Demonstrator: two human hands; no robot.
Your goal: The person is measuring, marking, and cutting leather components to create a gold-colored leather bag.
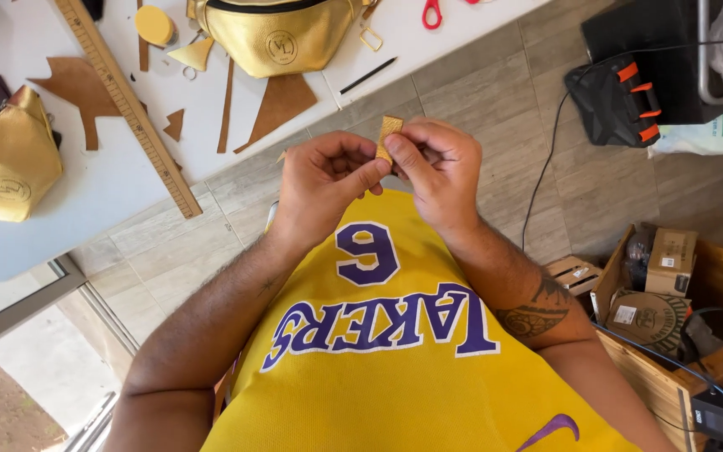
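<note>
Just off the white table's [85, 201] near edge, left hand [324, 188] and right hand [437, 167] both pinch a small gold leather strip [388, 134] standing upright between them

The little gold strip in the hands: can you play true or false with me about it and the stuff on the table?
1. Both hands pinch the small gold strip. True: left hand and right hand hold it.
2. The strip lies flat on the white table. False: it is held up in front of the person's chest.
3. A wooden ruler lies on the table. True.
4. The gold pouch is blue. False: it is shiny gold.
5. Red-handled scissors are in the right hand. False: they lie on the table.
</note>
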